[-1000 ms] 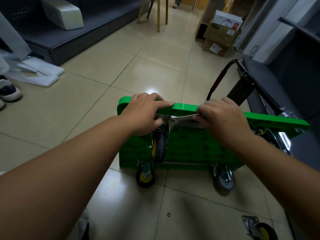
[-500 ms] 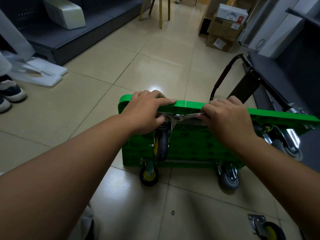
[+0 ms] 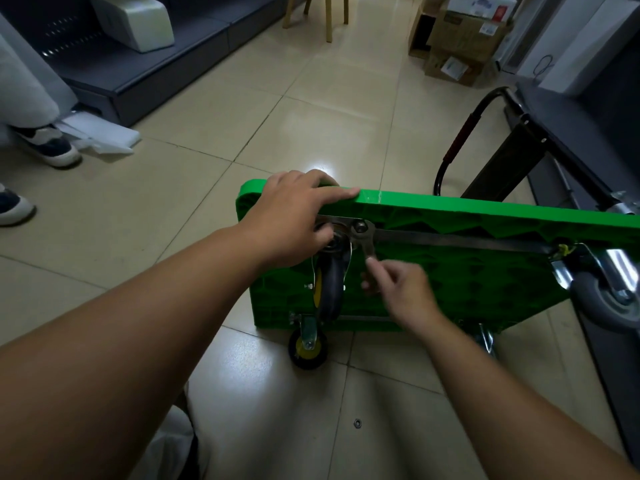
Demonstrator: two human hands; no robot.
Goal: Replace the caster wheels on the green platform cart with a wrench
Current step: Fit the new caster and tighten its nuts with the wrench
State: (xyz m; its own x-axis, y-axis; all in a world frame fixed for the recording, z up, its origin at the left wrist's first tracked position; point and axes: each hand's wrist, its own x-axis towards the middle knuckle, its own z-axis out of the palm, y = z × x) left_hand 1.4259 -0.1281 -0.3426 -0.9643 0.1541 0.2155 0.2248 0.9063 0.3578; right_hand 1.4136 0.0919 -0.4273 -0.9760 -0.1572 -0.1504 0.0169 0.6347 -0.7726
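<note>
A green platform cart (image 3: 460, 282) stands on its long edge on a tiled floor, ribbed underside facing the person, who looks down on it along both bare forearms. The left hand (image 3: 291, 220) grips the cart's upper left corner, fingers laid along the top edge and thumb curled underneath against the mounting plate of a grey caster wheel (image 3: 330, 289).

The right hand (image 3: 405, 292) pinches the handle of a steel wrench (image 3: 367, 244) between its thumb and fingertips. The wrench head sits on a nut (image 3: 361, 225) at the corner of that caster's plate.

A second ago the wrench lay almost level just under the top edge, with the right hand up beside the left. Now its handle points down and the right hand has dropped to the middle of the underside, so the nut has been swung through roughly a quarter turn. The right hand is motion-blurred, so whether the nut is loosening or tightening cannot be told with certainty.

This suggests the work is at one fastener of this caster, with more turns and a reset of the wrench likely needed. A second caster (image 3: 308, 344) rests on the floor below, a third (image 3: 609, 299) hangs at the right, and a small washer (image 3: 357, 423) lies on the tiles.
</note>
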